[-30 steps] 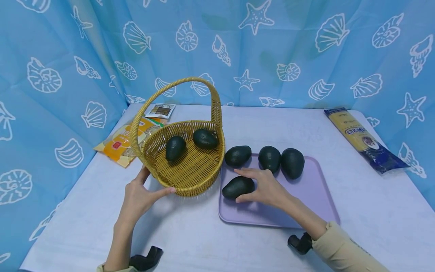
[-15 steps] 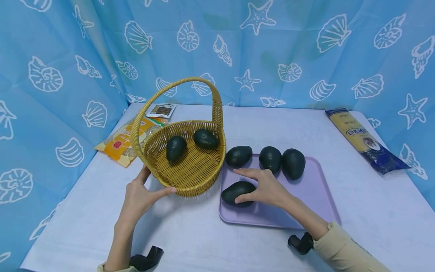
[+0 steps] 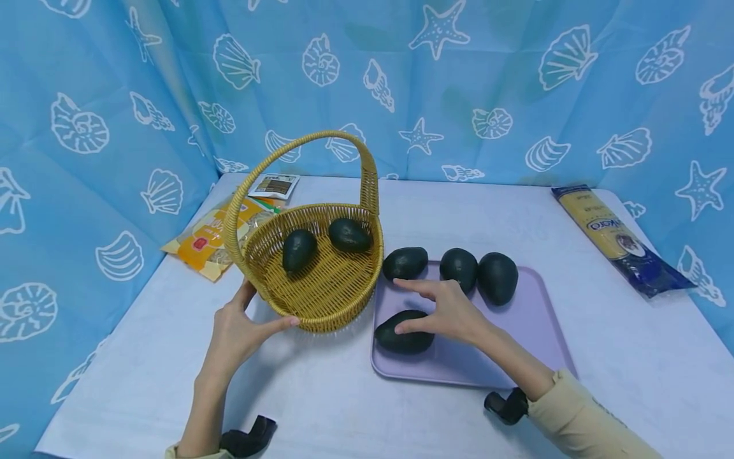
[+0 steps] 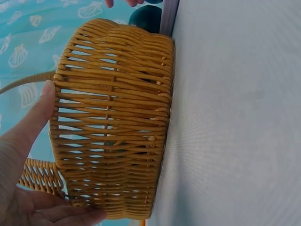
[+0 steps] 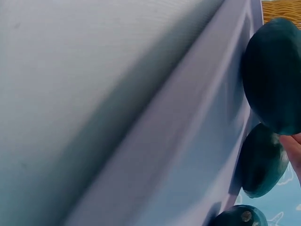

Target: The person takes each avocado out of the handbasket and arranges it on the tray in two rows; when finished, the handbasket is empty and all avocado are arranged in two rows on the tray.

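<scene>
In the head view, my left hand [image 3: 237, 335] holds the round wicker basket [image 3: 321, 290] at its near left side, thumb on the rim and fingers against the outer wall. Two dark green avocados, one on the left [image 3: 299, 251] and one on the right [image 3: 349, 235], lie inside it. My right hand [image 3: 453, 312] hovers over the lilac tray [image 3: 487, 363], thumb and index finger spread apart. Below it an avocado [image 3: 404, 335] lies on its side on the tray; the thumb overlaps it, and whether they touch I cannot tell. The index fingertip is near another avocado [image 3: 404, 262].
Two more avocados [image 3: 497, 278] sit side by side at the tray's back. An orange-and-clear food bag [image 3: 201, 242] and a small white packet [image 3: 274, 186] lie behind the basket's left side. A pasta bag [image 3: 622, 239] lies far right, before the blue curtain [image 3: 436, 83].
My right hand has lowered the front avocado onto the tray and let go of it; the fingers have spread and lifted slightly. My left hand and the basket have stayed put.
</scene>
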`<state>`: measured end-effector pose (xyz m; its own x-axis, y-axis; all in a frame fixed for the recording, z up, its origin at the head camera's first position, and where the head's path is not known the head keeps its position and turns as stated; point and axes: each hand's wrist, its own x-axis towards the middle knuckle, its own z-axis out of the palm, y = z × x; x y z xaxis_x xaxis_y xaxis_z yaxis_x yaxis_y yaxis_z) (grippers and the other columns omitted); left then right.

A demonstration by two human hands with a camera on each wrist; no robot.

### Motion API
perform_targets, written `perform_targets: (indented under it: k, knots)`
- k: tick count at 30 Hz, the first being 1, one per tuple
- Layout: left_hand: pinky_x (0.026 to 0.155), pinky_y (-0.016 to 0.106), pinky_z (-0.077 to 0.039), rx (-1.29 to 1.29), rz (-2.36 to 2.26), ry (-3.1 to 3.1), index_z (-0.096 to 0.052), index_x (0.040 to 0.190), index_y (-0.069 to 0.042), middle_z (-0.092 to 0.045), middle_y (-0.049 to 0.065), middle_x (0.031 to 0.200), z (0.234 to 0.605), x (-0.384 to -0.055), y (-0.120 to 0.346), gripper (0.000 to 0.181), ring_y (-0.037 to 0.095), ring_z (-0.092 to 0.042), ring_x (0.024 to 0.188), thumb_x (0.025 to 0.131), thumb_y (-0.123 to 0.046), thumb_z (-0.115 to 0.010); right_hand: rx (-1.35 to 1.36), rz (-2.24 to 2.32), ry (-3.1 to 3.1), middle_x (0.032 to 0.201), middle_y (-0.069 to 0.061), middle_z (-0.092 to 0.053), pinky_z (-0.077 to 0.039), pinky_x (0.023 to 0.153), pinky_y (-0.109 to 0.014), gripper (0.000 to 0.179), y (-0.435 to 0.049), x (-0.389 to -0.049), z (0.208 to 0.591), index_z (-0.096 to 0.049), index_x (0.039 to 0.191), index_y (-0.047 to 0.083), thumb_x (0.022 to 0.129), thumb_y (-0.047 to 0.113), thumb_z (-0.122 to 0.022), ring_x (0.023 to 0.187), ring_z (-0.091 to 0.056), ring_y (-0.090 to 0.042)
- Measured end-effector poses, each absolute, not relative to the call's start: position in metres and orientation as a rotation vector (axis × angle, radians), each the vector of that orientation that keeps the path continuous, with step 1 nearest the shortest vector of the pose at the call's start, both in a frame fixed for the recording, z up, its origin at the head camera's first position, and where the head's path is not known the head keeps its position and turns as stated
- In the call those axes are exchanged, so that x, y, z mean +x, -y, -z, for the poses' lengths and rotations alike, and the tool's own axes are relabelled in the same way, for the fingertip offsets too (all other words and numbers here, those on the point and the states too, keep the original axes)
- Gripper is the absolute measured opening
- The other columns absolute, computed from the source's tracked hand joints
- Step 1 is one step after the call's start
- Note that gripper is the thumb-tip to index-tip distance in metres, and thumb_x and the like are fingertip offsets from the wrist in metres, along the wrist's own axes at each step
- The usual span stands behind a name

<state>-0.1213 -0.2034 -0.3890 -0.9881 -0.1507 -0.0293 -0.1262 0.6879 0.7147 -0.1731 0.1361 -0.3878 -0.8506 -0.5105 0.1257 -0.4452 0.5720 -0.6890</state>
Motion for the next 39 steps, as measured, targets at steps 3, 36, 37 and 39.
perform_targets:
  k: [3,36,37,39]
  knots:
    - [0.11,0.059,-0.033,0.228,1.216,2.85,-0.014,0.155,-0.012,-0.03,0.018,0.155,0.389,-0.121,0.204,0.117,0.038,-0.028,0.144,0.068,-0.052,-0.082,-0.857,1.158,-2.72,0.136,-0.01,-0.058,-0.05,0.098,-0.05,0.075,-0.132,-0.176,0.383,-0.059,0.133,0.012,0.067,0.037,-0.086,0.123,-0.057,-0.031]
    - [0.109,0.06,-0.034,0.177,1.214,2.805,-0.017,0.155,-0.011,-0.032,0.018,0.154,0.392,-0.122,0.205,0.116,0.038,-0.031,0.142,0.068,-0.046,-0.085,-0.81,1.093,-2.727,0.122,-0.016,-0.065,-0.053,0.086,-0.038,0.082,-0.046,-0.25,0.339,-0.049,0.142,0.02,0.071,0.04,-0.084,0.098,-0.062,-0.026]
    - [0.109,0.06,-0.034,0.178,1.213,2.804,-0.017,0.155,-0.011,-0.032,0.018,0.154,0.392,-0.122,0.205,0.116,0.038,-0.031,0.142,0.068,-0.047,-0.085,-0.799,1.094,-2.724,0.135,-0.015,-0.058,-0.052,0.094,-0.042,0.082,-0.045,-0.252,0.338,-0.049,0.142,0.02,0.071,0.041,-0.084,0.11,-0.061,-0.029]
    - [0.109,0.06,-0.034,0.183,1.213,2.805,-0.017,0.155,-0.011,-0.032,0.018,0.155,0.392,-0.122,0.205,0.116,0.038,-0.03,0.143,0.067,-0.047,-0.085,-0.78,1.088,-2.72,0.142,-0.014,-0.051,-0.049,0.1,-0.048,0.082,-0.044,-0.256,0.337,-0.048,0.142,0.02,0.071,0.04,-0.084,0.124,-0.056,-0.035]
